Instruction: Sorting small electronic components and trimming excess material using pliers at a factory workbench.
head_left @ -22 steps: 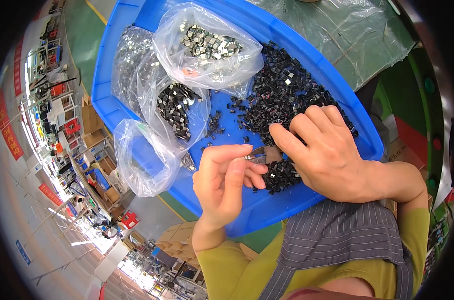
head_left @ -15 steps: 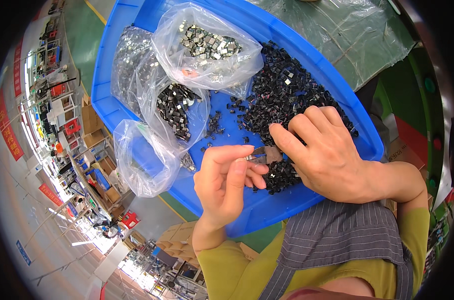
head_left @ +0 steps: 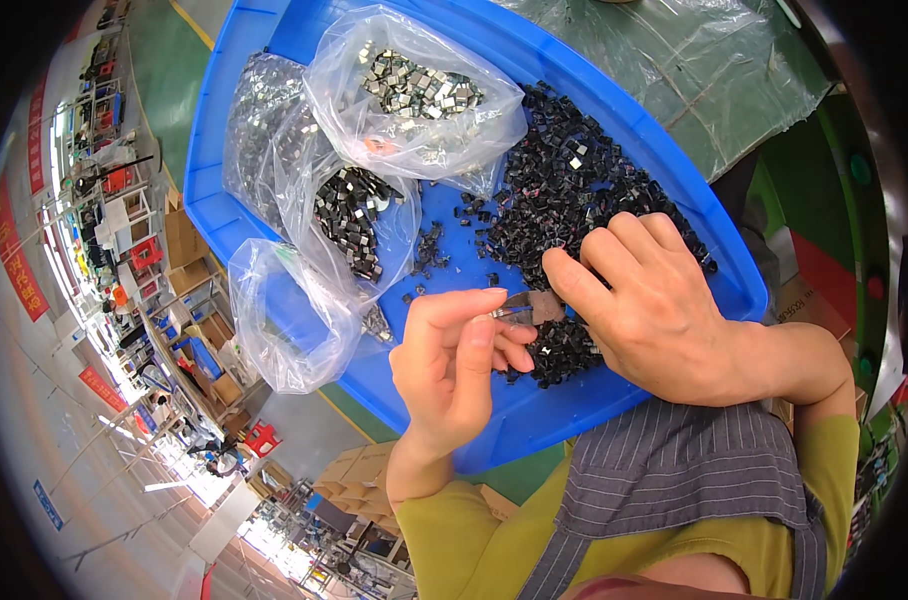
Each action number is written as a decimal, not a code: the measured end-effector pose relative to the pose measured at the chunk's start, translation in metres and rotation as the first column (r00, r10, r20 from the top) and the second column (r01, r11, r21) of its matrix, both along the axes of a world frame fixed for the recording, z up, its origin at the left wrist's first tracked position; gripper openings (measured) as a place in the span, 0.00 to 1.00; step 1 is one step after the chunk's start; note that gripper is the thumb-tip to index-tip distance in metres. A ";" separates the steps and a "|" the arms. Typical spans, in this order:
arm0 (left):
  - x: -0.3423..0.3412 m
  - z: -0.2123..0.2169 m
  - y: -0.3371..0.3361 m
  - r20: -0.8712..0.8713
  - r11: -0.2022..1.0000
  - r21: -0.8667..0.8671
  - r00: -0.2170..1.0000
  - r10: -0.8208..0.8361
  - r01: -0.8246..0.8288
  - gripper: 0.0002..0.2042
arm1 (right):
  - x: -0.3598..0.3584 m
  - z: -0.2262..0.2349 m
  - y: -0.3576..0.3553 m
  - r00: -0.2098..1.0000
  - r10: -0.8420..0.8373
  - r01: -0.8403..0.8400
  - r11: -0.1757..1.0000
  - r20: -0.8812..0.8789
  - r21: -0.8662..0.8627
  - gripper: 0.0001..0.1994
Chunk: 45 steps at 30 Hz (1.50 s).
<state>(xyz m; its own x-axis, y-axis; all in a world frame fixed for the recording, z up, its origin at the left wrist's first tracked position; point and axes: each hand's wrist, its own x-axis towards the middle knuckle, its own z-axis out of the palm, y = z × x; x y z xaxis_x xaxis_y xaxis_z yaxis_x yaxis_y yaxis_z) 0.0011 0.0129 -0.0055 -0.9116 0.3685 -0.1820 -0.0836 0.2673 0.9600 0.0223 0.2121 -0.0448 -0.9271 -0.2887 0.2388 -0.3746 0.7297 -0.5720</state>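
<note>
My left hand (head_left: 452,365) pinches a small shiny metallic piece (head_left: 498,313) between thumb and forefinger, its other fingers curled below. Closed around a small hand tool (head_left: 546,307), my right hand (head_left: 649,310) faces it from the right. The tool has metal tips, a brown section and a bit of blue; its exact kind is hard to make out, and the right fingers hide the rest. Its tips meet the metallic piece at the left fingertips. Beneath the hands lies a small heap of black parts (head_left: 562,355), in a large blue tray (head_left: 424,395).
A bigger pile of small black parts (head_left: 554,170) covers the tray's right side. Clear plastic bags hold silver square pieces (head_left: 414,85) and black-and-silver pieces (head_left: 349,220). Another clear bag (head_left: 294,340) hangs over the left rim. Plastic sheeting (head_left: 694,70) lies beyond the tray.
Both hands have shifted very slightly to the right. The grips look the same, and the bags and piles have stayed put.
</note>
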 end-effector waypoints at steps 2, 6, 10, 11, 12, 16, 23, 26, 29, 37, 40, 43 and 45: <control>0.001 -0.001 0.000 -0.017 1.000 -0.006 1.000 0.006 -0.006 0.08 | 0.000 0.000 -0.001 1.000 0.002 -0.002 1.000 0.004 0.016 0.11; 0.000 -0.004 0.000 -0.033 1.000 0.001 0.999 -0.005 0.005 0.08 | 0.001 0.000 0.000 1.000 0.013 -0.013 1.000 0.026 -0.005 0.09; 0.000 -0.002 -0.001 -0.022 1.000 -0.017 1.000 -0.018 0.017 0.08 | 0.001 0.000 0.001 0.999 0.016 -0.016 1.000 0.033 -0.001 0.07; 0.000 -0.002 0.000 -0.022 1.000 -0.016 1.000 -0.020 0.020 0.08 | 0.002 0.001 0.002 0.999 0.017 -0.016 1.000 0.037 -0.002 0.07; 0.000 -0.002 0.000 -0.011 1.000 -0.009 1.000 -0.010 0.010 0.08 | 0.002 0.001 0.001 0.999 0.017 -0.017 1.000 0.037 -0.003 0.07; -0.001 0.000 0.000 0.026 1.000 -0.008 1.000 0.002 -0.001 0.08 | 0.001 0.001 0.001 1.000 0.005 -0.005 1.000 0.008 0.011 0.06; -0.001 0.002 0.001 0.036 1.000 0.001 0.999 0.002 -0.002 0.08 | 0.000 0.000 0.002 1.000 0.006 -0.006 1.000 -0.031 0.012 0.06; 0.000 0.006 0.002 0.107 0.998 0.041 0.994 0.039 -0.044 0.07 | -0.002 0.000 0.004 0.998 0.027 -0.026 0.999 -0.052 0.028 0.07; 0.001 0.009 0.003 0.132 0.996 0.060 0.989 0.058 -0.066 0.07 | -0.003 0.000 0.004 0.996 0.021 -0.020 1.000 -0.092 0.014 0.07; -0.001 0.005 -0.001 0.164 0.988 0.143 0.986 0.036 -0.060 0.08 | -0.002 0.000 0.002 0.982 0.141 -0.154 0.983 -0.124 -0.102 0.07; 0.001 0.003 -0.001 0.151 0.977 0.179 0.984 0.092 -0.119 0.08 | -0.002 -0.001 0.004 0.993 0.079 -0.089 0.989 -0.085 -0.117 0.08; 0.001 0.002 -0.002 0.107 0.980 0.195 0.994 0.030 -0.050 0.08 | -0.001 -0.001 0.004 0.997 0.071 -0.073 0.991 -0.027 -0.115 0.09; 0.001 0.004 -0.002 0.106 0.981 0.183 0.993 0.041 -0.060 0.07 | -0.003 0.002 0.005 1.000 0.020 -0.022 0.995 -0.022 -0.100 0.11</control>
